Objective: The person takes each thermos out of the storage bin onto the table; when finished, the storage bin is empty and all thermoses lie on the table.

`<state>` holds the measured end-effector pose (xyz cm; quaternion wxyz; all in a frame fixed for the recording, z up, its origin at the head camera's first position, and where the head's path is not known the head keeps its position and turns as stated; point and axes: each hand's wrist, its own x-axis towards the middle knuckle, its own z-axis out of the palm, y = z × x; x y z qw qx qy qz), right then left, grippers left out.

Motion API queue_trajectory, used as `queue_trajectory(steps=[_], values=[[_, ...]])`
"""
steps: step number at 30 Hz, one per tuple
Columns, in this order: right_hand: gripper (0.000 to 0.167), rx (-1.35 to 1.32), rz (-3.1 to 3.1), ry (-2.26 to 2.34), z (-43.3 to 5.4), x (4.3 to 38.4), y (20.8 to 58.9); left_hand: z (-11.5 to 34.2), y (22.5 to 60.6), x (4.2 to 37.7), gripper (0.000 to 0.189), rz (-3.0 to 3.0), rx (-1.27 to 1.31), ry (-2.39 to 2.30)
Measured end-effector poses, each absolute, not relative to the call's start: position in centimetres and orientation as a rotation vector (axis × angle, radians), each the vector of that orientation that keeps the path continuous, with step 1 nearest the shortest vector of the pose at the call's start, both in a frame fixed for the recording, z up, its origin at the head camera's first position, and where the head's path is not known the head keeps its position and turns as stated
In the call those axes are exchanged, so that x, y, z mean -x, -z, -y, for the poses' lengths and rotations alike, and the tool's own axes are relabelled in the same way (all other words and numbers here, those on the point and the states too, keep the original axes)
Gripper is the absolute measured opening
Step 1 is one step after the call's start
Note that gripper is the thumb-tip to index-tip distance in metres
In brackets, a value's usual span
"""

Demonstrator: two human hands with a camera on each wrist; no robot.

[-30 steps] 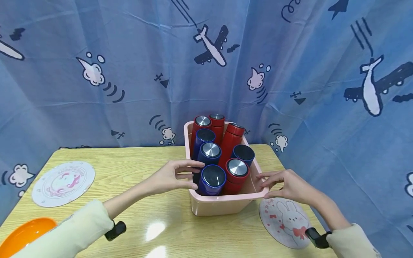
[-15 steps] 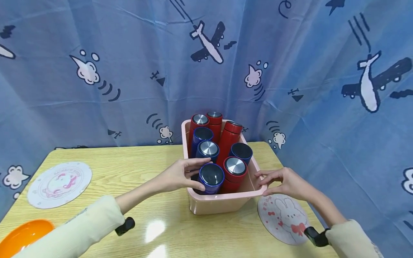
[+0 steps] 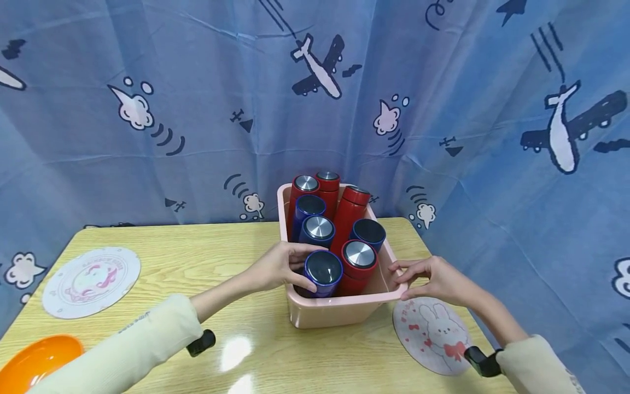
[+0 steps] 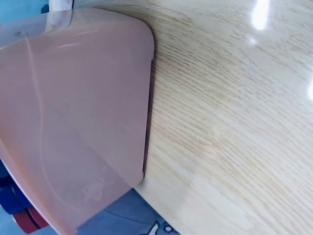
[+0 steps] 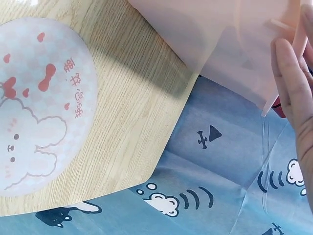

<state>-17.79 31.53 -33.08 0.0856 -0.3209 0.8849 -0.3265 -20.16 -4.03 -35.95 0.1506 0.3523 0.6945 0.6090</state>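
A pink plastic bin point(image 3: 339, 302) holds several red and blue vacuum flasks. My left hand point(image 3: 275, 267) reaches over its left rim, thumb and fingers curved round the top of the front blue flask point(image 3: 323, 269). Close by are a red flask with a steel lid point(image 3: 360, 257) and a blue one with a steel lid point(image 3: 318, 229). My right hand point(image 3: 439, 279) pinches the bin's right rim near the front corner. The left wrist view shows the bin's outer wall point(image 4: 93, 117) but not the hand; in the right wrist view, my fingers point(image 5: 293, 83) rest at the rim.
A round bunny mat point(image 3: 433, 336) lies right of the bin. Another round mat point(image 3: 92, 282) lies at the table's left, with an orange bowl point(image 3: 41, 361) in front of it. A blue patterned curtain point(image 3: 206, 109) hangs behind the wooden table point(image 3: 211, 241).
My left hand has moved right into the bin and closed its thumb and fingers round the front blue flask. The right hand stays on the rim.
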Motion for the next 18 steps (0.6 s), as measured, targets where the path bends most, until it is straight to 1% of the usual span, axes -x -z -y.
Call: queue_trajectory(steps=[18], values=[[0.027,0.970,-2.702,0.904,-31.02,17.34,32.88,4.67,35.24,19.87,0.062,-2.012,-0.926,-1.723]])
